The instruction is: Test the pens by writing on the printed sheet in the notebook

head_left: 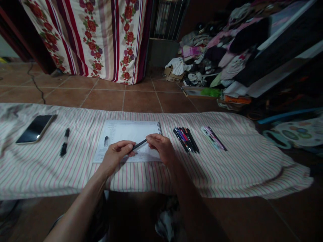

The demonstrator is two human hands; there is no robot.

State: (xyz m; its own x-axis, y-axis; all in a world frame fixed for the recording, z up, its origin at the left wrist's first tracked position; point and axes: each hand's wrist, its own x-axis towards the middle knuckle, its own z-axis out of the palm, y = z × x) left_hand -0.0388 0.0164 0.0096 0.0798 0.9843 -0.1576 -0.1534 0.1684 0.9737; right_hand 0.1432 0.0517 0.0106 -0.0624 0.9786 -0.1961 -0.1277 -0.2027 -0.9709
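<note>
A slim black pen (139, 145) is held slantwise between my two hands, above a white spiral notebook (133, 127). My left hand (118, 150) pinches its lower left end between thumb and fingers. At the upper right end, the fingertips of my right hand (160, 144) close on it. A small dark-and-clear piece, perhaps a pen cap (106, 141), lies on the notebook's left side. To the right of my right hand, several pens (186, 139) lie bunched together. Farther right is a second bunch of lighter-coloured pens (214, 138).
A striped cloth (141, 178) covers the low table. On its left lie a black marker-like pen (65, 143) and a phone (35, 129). Beyond are a tiled floor (141, 100), a floral curtain (106, 40) and a heap of clothes (214, 50). A paint palette (299, 132) is at far right.
</note>
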